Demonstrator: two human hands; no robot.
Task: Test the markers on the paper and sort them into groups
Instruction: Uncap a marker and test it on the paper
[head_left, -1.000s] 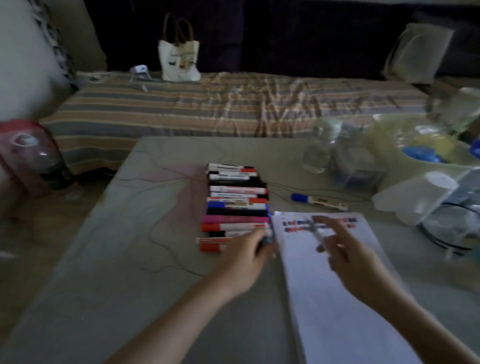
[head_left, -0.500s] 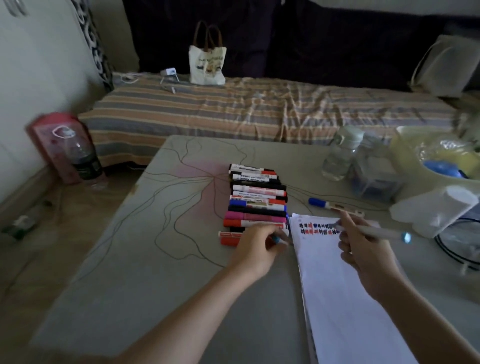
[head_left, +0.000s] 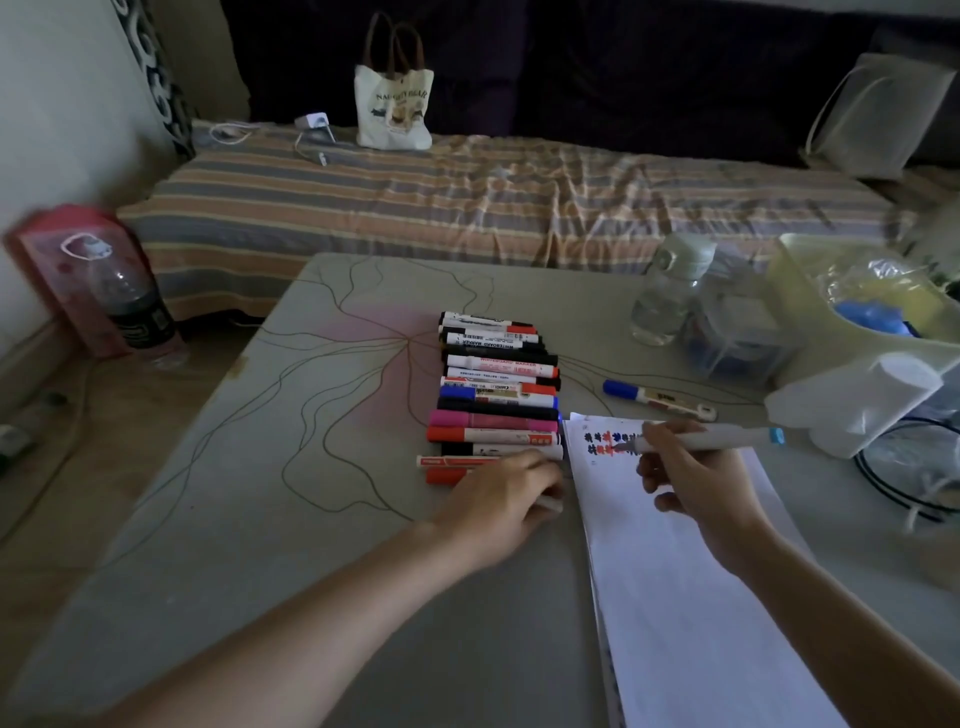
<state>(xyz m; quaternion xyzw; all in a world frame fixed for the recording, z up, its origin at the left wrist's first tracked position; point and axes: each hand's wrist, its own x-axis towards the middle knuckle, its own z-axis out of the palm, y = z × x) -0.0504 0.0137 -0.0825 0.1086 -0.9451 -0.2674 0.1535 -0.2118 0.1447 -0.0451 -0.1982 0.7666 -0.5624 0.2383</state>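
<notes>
The right hand (head_left: 696, 478) is pinching a marker (head_left: 711, 439) in a writing grip, its tip touching the paper (head_left: 675, 571) beside the test marks, likely trying the ink. The left hand (head_left: 498, 499) is lying curled at the marker row (head_left: 496, 395) on the counter (head_left: 311, 519), seemingly around the cap; I cannot tell.

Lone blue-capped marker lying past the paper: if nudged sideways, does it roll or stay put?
The blue-capped marker looks round-bodied and lies alone on the flat table, so it would probably roll. No neighbours brace it, unlike the marker row. Likely light and rigid.
</notes>
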